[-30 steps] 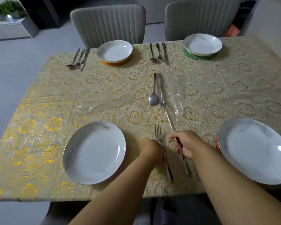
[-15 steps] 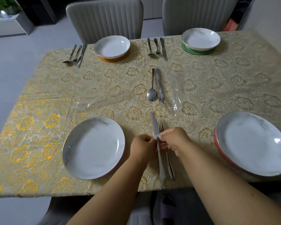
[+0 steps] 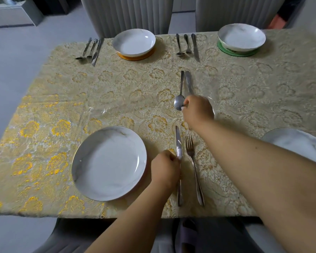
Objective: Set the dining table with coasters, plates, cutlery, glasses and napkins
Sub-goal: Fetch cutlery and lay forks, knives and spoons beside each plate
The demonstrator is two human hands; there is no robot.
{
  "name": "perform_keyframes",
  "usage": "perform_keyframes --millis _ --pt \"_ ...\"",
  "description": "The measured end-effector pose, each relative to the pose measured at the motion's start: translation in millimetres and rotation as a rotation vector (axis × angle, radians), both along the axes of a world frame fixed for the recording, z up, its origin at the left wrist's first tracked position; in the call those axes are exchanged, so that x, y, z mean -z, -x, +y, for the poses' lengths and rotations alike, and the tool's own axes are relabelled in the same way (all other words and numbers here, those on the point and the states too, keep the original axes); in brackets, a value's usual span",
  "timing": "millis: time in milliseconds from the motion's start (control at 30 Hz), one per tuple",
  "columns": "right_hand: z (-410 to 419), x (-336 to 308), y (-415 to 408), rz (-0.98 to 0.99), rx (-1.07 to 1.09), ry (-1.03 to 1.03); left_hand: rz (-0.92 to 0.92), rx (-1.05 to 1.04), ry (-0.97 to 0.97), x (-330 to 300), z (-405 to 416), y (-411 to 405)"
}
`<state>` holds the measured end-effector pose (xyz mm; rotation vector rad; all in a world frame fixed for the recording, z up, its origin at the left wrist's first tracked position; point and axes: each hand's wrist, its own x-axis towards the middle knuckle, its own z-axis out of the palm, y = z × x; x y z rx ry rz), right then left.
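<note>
Place setting in progress, head view. The right hand (image 3: 197, 111) reaches to the middle of the bench (image 3: 117, 99), its fingers curled at the bowl of the spoon (image 3: 180, 96); whether they have pinched it yet cannot be told. A second table knife (image 3: 188, 82) lies touching the spoon's far side, partly under that hand. The left hand (image 3: 165, 168) has its fingers curled round the near knife (image 3: 178, 143), just right of the near-left plate (image 3: 109, 163); the fork (image 3: 193, 167) lies just right of that knife, parallel and apart from it.

Handling, as judged: the cutlery is rigid, light, polished steel, slippery on the glossy clear film over the cloth. The spoon's flat handle gives little to grip from above; a pinch at the neck, or tipping the bowl to raise the handle, should serve. The plates are hard and breakable, best left unnudged.

Room: open cloth lies between the near-left plate and the two far bowls (image 3: 134, 42). The near-left plate sits close to the bench's front edge, and the knife and fork handles end near it; a second plate (image 3: 299, 143) stands right of the fork, partly hidden by the right forearm.
</note>
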<state>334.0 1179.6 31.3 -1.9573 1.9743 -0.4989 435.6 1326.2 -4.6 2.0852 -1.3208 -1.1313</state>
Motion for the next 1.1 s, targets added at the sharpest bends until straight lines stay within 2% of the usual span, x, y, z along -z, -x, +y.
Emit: perform_keyframes --millis 100,200,333,500,633,733,867,933,1000,1100 --pt "-31 8 -6 0.094 -0.04 -0.041 -0.001 -0.021 0.004 6 2 1" --pt "-55 15 -14 0.16 -0.122 -0.18 0.02 -0.035 -0.024 8 4 2" --pt "-72 15 -27 0.206 -0.091 -0.257 -0.093 0.055 -0.033 10 1 -2" --pt "-85 18 -20 -0.07 0.053 -0.286 -0.124 0.079 -0.054 11 -1 -2" --pt "-81 16 -16 -0.254 0.226 -0.215 -0.141 0.073 -0.039 8 -1 -2" --pt "-61 -7 -2 -0.341 0.18 -0.181 -0.123 0.026 0.026 -1 -3 -2" --pt "-10 -32 26 -0.47 0.071 -0.135 0.203 -0.155 0.09 -20 -13 0" --pt "17 -30 46 -0.407 -0.054 -0.064 0.359 -0.224 0.105 -33 -18 2" --pt "38 -21 68 -0.324 -0.194 0.096 0.501 -0.228 0.074 -44 -21 6" --pt "54 1 95 -0.193 -0.44 0.327 0.771 -0.186 -0.134 -52 -20 21"
